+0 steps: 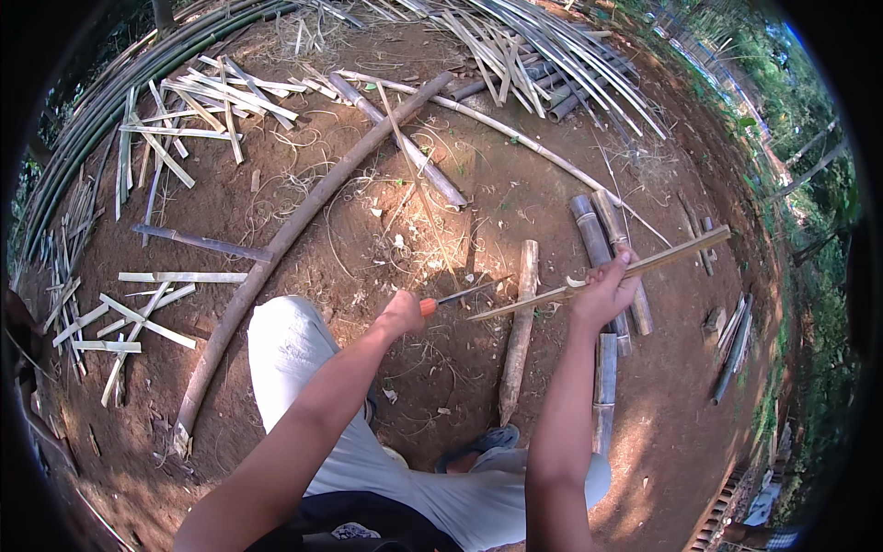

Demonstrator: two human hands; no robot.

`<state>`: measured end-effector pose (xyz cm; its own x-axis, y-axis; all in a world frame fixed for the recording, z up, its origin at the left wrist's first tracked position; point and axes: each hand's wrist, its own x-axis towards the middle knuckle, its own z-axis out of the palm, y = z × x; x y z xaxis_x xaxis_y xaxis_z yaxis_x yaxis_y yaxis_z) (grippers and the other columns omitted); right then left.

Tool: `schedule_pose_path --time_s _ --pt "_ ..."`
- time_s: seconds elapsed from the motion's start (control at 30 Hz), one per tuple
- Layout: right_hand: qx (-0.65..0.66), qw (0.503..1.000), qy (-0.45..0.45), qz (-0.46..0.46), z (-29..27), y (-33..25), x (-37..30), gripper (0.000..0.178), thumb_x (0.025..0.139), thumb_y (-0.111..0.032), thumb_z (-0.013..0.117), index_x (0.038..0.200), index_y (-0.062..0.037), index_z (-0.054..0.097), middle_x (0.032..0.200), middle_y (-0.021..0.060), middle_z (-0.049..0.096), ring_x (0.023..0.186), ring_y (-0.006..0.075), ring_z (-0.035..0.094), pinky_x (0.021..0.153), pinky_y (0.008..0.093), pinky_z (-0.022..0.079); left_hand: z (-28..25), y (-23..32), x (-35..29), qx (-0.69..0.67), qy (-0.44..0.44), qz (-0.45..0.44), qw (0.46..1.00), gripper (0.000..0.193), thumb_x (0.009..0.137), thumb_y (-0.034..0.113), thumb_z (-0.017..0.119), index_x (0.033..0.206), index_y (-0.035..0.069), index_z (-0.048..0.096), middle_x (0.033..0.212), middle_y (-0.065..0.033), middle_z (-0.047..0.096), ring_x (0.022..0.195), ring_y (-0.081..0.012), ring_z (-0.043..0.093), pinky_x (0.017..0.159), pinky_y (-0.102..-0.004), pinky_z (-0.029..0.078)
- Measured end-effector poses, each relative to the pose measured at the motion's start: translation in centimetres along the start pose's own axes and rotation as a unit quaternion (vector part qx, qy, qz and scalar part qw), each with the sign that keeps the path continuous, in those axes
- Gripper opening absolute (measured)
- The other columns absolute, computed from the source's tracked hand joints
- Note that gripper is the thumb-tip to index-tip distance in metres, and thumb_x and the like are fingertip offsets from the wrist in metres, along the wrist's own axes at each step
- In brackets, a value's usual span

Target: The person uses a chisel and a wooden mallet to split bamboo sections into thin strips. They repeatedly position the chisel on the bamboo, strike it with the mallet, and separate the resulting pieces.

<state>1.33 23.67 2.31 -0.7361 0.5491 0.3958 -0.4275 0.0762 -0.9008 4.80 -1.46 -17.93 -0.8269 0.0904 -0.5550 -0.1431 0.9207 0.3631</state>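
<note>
Two hands in view, both the person's own. Left hand [402, 313] is fisted, fingers together around the orange handle of one knife [457, 296]; its thin dark blade points right, toward the strip. Right hand [602, 293] has its fingers clamped on one bamboo strip [602, 273], a flat pale sliver held off the ground, slanting up to the right, its lower tip just beside the blade's end.

Counts on the ground: one short round stake [518, 331] lying between the forearms; three dull grey bamboo sections [593, 241], two under the right hand and one by the right forearm; one long curved pole [285, 244] running from the lower left up to the top centre; about a dozen split pale slats [189, 106] at upper left, roughly eight more [129, 322] at left; a large, uncounted bundle of long split strips [543, 46] at the top.

Open room: bare red-brown earth [441, 368] between the knees and in front of the hands, littered only with fine curled shavings. Right edge falls to green vegetation [809, 304]. Soil texture dry, crumbly.
</note>
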Motion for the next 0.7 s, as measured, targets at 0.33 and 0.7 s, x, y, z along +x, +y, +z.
schedule_pose_path --time_s 0.33,0.7 --pt "-0.297 0.934 -0.193 -0.05 5.2 3.8 -1.5 0.032 0.108 -0.024 0.047 0.128 -0.0021 0.057 0.094 0.0171 0.065 0.086 0.0277 0.063 0.081 0.0415 0.049 -19.8 6.5 -6.0 -0.466 0.216 0.069 0.855 0.027 0.079 0.021 0.074 0.095 0.0 0.069 0.075 -0.0144 0.069 0.065 -0.0228 0.069 0.065 -0.0386 0.055" --pt "-0.435 0.693 -0.55 0.167 9.5 36.9 -4.4 0.071 0.099 -0.045 0.052 0.15 -0.0011 0.031 0.142 0.0197 0.046 0.128 0.031 0.046 0.107 0.0433 0.038 -23.1 8.2 -6.2 -0.787 0.196 0.075 0.58 0.007 0.089 0.002 0.059 0.09 0.003 0.052 0.063 -0.0023 0.052 0.044 -0.011 0.047 0.042 -0.0299 0.043"
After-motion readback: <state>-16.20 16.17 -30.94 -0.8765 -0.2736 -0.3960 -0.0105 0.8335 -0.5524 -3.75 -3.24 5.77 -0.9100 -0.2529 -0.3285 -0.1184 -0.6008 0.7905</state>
